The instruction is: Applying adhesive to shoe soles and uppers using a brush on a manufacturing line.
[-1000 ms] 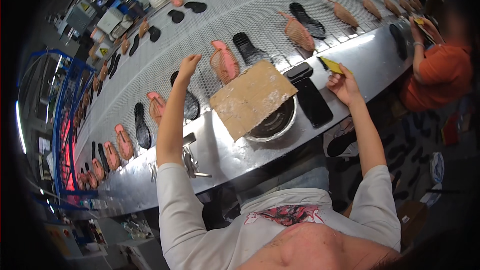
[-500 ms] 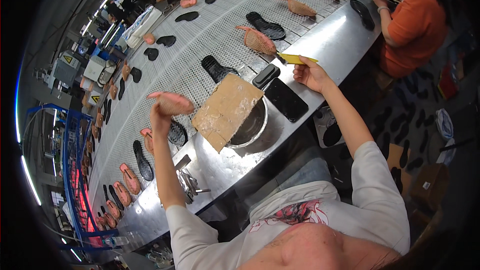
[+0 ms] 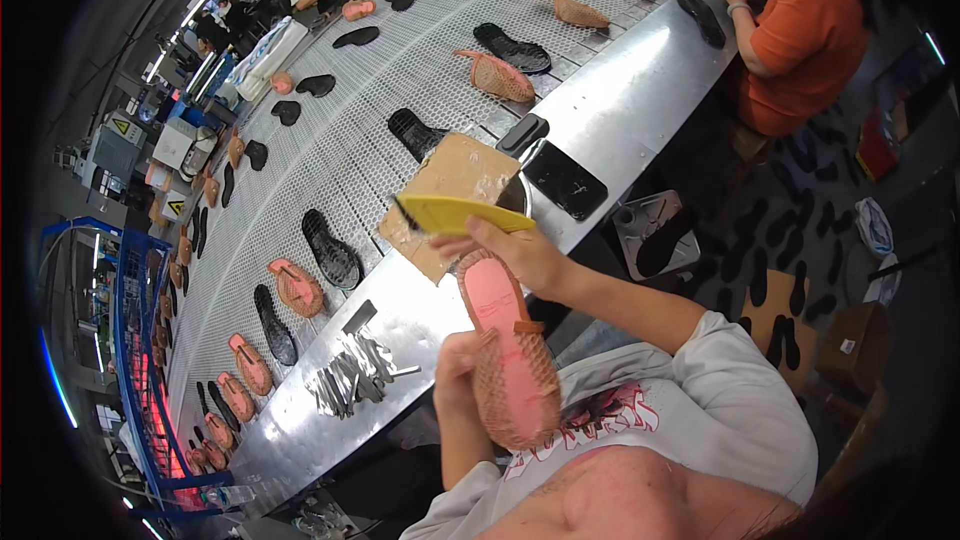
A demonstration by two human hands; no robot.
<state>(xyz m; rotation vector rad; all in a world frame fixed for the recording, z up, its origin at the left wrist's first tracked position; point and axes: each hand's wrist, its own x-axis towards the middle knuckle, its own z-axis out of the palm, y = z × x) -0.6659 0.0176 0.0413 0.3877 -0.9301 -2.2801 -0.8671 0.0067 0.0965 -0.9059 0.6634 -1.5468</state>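
Note:
My left hand (image 3: 458,372) is closed around a sandal (image 3: 512,365) with a woven tan upper and a pink insole, held close to my chest with the pink side facing up. A yellow-handled brush (image 3: 465,212) is gripped in my right hand (image 3: 520,258), just above the sandal's narrow end. Its dark bristles point left over a stained piece of cardboard (image 3: 455,172). That cardboard lies across a metal bowl (image 3: 515,195), which is mostly hidden. Beside the bowl are a black phone (image 3: 566,180) and a small dark case (image 3: 523,134).
A mesh conveyor (image 3: 350,130) carries black soles (image 3: 333,250) and more tan-and-pink sandals (image 3: 295,287). Metal strips (image 3: 350,375) lie on the steel ledge (image 3: 640,90) at its near side. A co-worker in orange (image 3: 805,50) sits at the right.
My left hand has brought the sandal from above the conveyor to my chest. My right hand has swung left with the brush, from beyond the phone to over the cardboard.

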